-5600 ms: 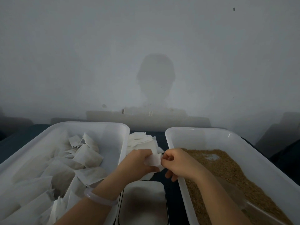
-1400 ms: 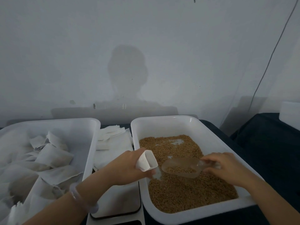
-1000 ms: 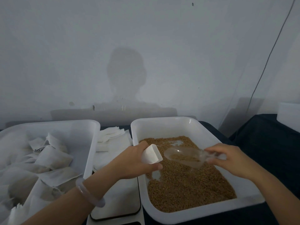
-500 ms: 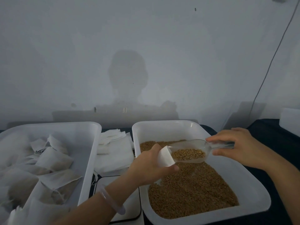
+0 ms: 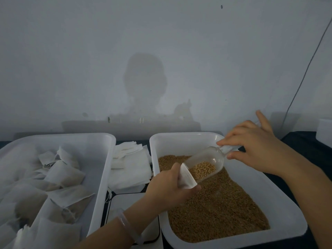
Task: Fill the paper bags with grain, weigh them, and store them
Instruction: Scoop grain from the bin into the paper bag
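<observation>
Pour lined up: scoop point(image 5: 206, 164) lip at paper bag point(image 5: 186, 177) mouth.
Grips: left hand point(image 5: 167, 187) curls round the paper bag, mouth facing up-right; right hand point(image 5: 255, 148) pinches the scoop handle, axis sloping down-left, above grain tub point(image 5: 280, 200).

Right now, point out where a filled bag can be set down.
Free: white scale plate between the bins, before the empty-bag stack; left bin's far right corner; dark tabletop right of the grain bin. Crowded: left bin's near side, heaped with filled bags.
</observation>
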A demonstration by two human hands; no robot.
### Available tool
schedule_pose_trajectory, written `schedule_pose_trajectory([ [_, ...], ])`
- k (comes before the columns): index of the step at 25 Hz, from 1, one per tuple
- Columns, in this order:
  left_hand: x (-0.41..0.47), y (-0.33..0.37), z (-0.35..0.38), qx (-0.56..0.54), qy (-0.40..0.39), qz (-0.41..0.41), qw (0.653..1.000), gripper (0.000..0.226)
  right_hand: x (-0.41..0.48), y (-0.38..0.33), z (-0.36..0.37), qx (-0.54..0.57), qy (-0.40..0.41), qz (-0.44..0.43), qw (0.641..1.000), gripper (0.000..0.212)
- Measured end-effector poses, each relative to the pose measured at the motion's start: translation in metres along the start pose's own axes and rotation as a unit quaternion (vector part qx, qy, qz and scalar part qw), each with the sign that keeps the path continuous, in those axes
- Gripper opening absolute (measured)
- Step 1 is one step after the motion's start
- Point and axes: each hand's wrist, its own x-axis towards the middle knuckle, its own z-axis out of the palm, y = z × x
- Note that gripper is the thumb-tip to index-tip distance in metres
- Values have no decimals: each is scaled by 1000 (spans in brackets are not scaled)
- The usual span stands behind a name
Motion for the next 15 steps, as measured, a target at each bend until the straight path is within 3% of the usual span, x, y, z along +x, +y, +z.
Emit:
schedule_pose_trajectory([
  [10,-2,-3,3,-26,26,13,999,50,-3,-2,-5,6,24,-4,1000,35],
  [15,-2,-3,3,-26,18,11,999,53,-7,-5,-6,22,90,-42,995,33],
])
